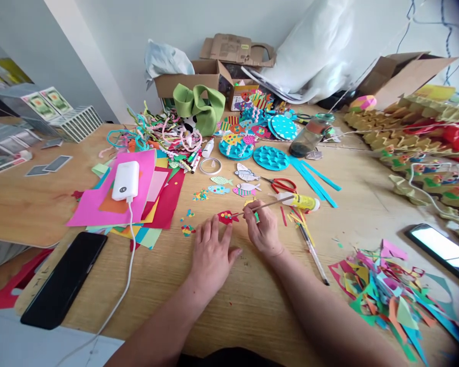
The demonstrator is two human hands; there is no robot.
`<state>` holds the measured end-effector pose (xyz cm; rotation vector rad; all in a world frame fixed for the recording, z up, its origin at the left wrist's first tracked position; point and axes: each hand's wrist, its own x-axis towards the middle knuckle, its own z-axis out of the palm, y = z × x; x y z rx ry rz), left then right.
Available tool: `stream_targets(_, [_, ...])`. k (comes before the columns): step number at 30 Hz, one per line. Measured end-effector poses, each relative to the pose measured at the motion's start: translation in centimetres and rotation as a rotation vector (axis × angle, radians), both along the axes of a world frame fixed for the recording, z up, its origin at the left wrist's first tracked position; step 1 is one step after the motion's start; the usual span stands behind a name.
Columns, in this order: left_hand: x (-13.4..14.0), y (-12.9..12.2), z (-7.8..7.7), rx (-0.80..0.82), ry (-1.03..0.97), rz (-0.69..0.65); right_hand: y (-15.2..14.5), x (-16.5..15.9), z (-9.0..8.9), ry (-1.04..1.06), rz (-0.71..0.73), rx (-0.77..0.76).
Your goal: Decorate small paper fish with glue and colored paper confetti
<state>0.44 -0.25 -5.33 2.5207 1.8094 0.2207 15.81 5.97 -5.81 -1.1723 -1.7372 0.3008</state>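
Red dotted paper fish (225,217) flat on table, thin stick (268,205) tilted above.

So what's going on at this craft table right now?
A person sits at a wooden table covered in paper craft supplies. Their left hand rests flat beside a small red paper fish, fingertips at its edge. Their right hand holds a thin stick, its tip at the fish. Finished paper fish, red scissors and a glue bottle lie just beyond.

There are two hands: left hand (211,255) and right hand (262,232). One stick (270,204), one red fish (225,217), one glue bottle (300,201), one pair of scissors (281,184), one tape roll (210,165), one power bank (126,180), two phones (65,279) (441,250).
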Motion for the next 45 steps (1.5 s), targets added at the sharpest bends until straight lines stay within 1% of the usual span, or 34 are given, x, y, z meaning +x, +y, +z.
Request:
stream_targets(7, [0.00, -0.03, -0.14, -0.006, -0.007, -0.004, -0.02, -0.07, 0.17, -0.035, 0.027, 0.017])
stream_targets(14, [0.03, -0.06, -0.08, -0.017, -0.004, 0.000, -0.09, -0.14, 0.38, -0.055, 0.056, 0.071])
stream_targets(20, [0.06, 0.01, -0.12, 0.000, -0.008, -0.002, 0.02, -0.31, 0.38, -0.062, 0.066, 0.148])
stream_targets(35, [0.04, 0.00, -0.09, -0.025, -0.022, 0.001, -0.05, -0.29, 0.37, -0.088, 0.083, 0.169])
stream_targets(45, [0.00, -0.02, -0.04, -0.001, -0.034, -0.003, -0.12, -0.32, 0.46, -0.100, 0.085, 0.165])
